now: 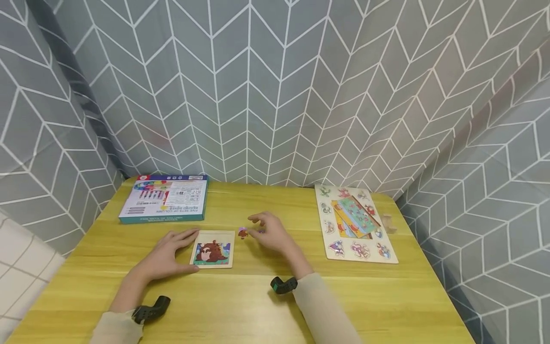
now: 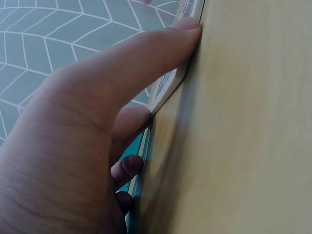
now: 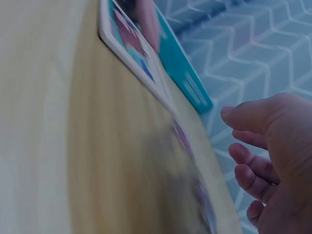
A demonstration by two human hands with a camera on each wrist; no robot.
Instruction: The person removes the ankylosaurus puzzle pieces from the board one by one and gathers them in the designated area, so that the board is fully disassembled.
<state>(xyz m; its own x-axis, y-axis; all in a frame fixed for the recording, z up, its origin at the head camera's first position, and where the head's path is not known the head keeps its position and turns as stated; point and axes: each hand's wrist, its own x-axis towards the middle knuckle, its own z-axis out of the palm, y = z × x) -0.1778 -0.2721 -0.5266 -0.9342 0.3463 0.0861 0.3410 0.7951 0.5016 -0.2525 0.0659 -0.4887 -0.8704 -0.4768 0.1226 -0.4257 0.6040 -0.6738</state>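
Note:
A small square wooden puzzle board (image 1: 212, 264) with a brown hedgehog-like animal picture lies flat on the table. My left hand (image 1: 165, 255) holds it by the left side, thumb at the near corner and fingers at the far corner. In the left wrist view the thumb (image 2: 165, 44) presses the board's edge. My right hand (image 1: 272, 233) hovers just right of the board, fingers loosely bent and apart, with nothing seen between them. Beside its thumb lies a purple and brown puzzle piece (image 1: 243, 233). Another piece (image 3: 207, 207) lies below the hand, blurred in the right wrist view.
A flat teal and white box (image 1: 172, 198) lies at the back left of the wooden table (image 1: 240, 310). On the right is a wooden peg-style animal board (image 1: 361, 251) with colourful cards (image 1: 354, 217) on it. A patterned grey curtain (image 1: 258, 95) hangs behind.

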